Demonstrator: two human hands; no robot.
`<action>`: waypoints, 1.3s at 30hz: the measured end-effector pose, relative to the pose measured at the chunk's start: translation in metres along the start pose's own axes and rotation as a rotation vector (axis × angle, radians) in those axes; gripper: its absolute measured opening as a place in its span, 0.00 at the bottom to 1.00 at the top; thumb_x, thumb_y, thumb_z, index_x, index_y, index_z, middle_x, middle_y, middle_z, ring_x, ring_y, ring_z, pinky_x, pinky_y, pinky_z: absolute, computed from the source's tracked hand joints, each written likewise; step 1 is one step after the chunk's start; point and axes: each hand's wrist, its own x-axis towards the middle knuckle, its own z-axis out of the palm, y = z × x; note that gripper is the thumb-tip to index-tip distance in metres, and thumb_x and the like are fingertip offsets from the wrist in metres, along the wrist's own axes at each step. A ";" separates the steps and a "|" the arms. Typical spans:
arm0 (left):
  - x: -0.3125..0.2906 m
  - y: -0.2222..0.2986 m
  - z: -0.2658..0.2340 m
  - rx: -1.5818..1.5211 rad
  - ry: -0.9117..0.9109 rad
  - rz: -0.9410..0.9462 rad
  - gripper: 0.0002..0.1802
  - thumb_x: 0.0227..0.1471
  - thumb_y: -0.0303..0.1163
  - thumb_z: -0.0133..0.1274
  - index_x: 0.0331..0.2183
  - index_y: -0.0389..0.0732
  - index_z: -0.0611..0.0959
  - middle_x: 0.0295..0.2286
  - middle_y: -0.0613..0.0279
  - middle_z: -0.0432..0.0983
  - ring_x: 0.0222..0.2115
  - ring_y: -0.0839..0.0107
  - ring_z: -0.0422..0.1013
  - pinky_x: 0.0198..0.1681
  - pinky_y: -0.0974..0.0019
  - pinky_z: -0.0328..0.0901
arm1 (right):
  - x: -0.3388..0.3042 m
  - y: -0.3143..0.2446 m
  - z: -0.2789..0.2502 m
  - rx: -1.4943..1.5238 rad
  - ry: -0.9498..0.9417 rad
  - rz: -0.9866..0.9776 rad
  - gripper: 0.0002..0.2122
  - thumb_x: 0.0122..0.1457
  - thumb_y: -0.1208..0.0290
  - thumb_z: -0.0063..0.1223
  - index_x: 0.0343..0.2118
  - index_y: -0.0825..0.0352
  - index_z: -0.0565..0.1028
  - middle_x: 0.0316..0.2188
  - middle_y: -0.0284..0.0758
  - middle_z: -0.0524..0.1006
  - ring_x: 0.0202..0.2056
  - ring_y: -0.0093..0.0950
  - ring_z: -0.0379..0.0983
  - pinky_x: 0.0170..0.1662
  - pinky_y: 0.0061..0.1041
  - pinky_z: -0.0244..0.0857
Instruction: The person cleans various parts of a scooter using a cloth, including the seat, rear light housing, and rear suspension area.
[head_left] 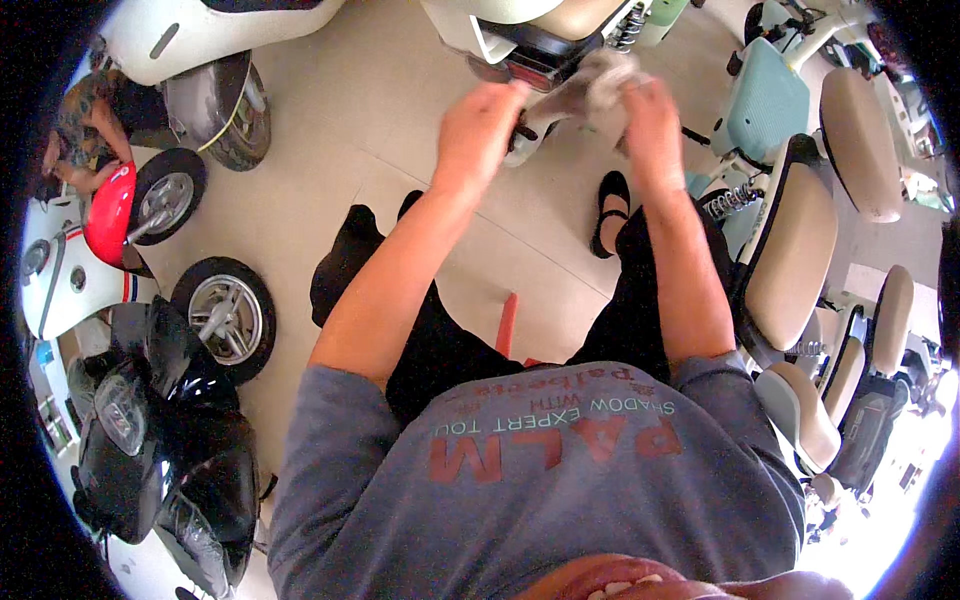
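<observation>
In front of me at the top middle is the rear of a pale scooter, with a dark red tail light (535,72) under its tail. A greyish-white cloth (600,88), smeared by motion, stretches between my hands just below and beside that light. My right hand (650,125) is closed around the cloth's bunched right end. My left hand (478,135) is closed too, its fingertips by the cloth's narrow left end, close to the tail light. A coil spring (627,28) of the scooter shows beyond the cloth.
On the left stand a white scooter body, a wheel (225,318), a red fender (110,215) and glossy black panels (200,440). Another person (95,125) crouches there. Scooters with tan seats (795,265) line the right. A red bar (507,325) lies between my legs.
</observation>
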 end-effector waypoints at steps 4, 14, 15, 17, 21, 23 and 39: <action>0.015 0.007 0.006 -0.211 0.203 0.152 0.20 0.45 0.35 0.58 0.39 0.35 0.73 0.38 0.58 0.70 0.42 0.70 0.66 0.46 0.64 0.61 | 0.038 -0.004 -0.008 0.365 0.226 -0.130 0.17 0.60 0.68 0.47 0.52 0.66 0.66 0.39 0.33 0.75 0.37 0.23 0.71 0.37 0.25 0.66; 0.032 0.022 0.014 -0.210 0.061 0.346 0.32 0.44 0.29 0.57 0.50 0.33 0.62 0.46 0.53 0.63 0.48 0.66 0.62 0.52 0.63 0.59 | -0.040 0.009 0.071 0.035 -0.029 -0.290 0.18 0.50 0.71 0.56 0.44 0.68 0.68 0.38 0.47 0.74 0.44 0.39 0.72 0.49 0.31 0.64; 0.033 0.021 0.015 -0.212 0.076 0.345 0.31 0.44 0.29 0.56 0.49 0.33 0.62 0.45 0.53 0.64 0.47 0.66 0.63 0.51 0.63 0.59 | -0.050 0.010 0.076 0.022 -0.122 -0.360 0.18 0.50 0.71 0.56 0.44 0.68 0.68 0.37 0.46 0.74 0.43 0.39 0.72 0.49 0.31 0.64; 0.034 0.022 0.018 -0.167 0.104 0.376 0.27 0.48 0.32 0.54 0.47 0.32 0.64 0.42 0.52 0.66 0.44 0.66 0.65 0.49 0.63 0.60 | -0.048 0.009 0.077 0.231 -0.002 -0.280 0.16 0.52 0.73 0.54 0.43 0.67 0.68 0.35 0.38 0.74 0.39 0.32 0.71 0.46 0.28 0.64; 0.029 0.024 0.015 0.011 0.166 0.441 0.24 0.50 0.35 0.54 0.43 0.31 0.66 0.40 0.52 0.67 0.41 0.66 0.65 0.47 0.63 0.60 | 0.003 -0.010 0.053 0.606 0.304 -0.197 0.11 0.57 0.71 0.48 0.42 0.67 0.66 0.35 0.34 0.73 0.35 0.25 0.67 0.42 0.27 0.64; 0.030 0.022 0.015 0.072 0.184 0.475 0.23 0.50 0.36 0.54 0.42 0.31 0.66 0.40 0.51 0.67 0.40 0.67 0.65 0.46 0.63 0.60 | 0.022 -0.011 0.041 0.499 0.308 -0.122 0.18 0.60 0.63 0.45 0.50 0.66 0.62 0.41 0.39 0.71 0.41 0.25 0.68 0.43 0.27 0.65; 0.038 0.014 0.015 0.194 0.244 0.500 0.27 0.52 0.34 0.55 0.48 0.31 0.63 0.44 0.52 0.64 0.39 0.70 0.67 0.44 0.67 0.65 | 0.031 -0.002 0.039 0.655 0.174 0.235 0.14 0.62 0.61 0.41 0.41 0.68 0.70 0.33 0.40 0.76 0.36 0.32 0.73 0.40 0.35 0.66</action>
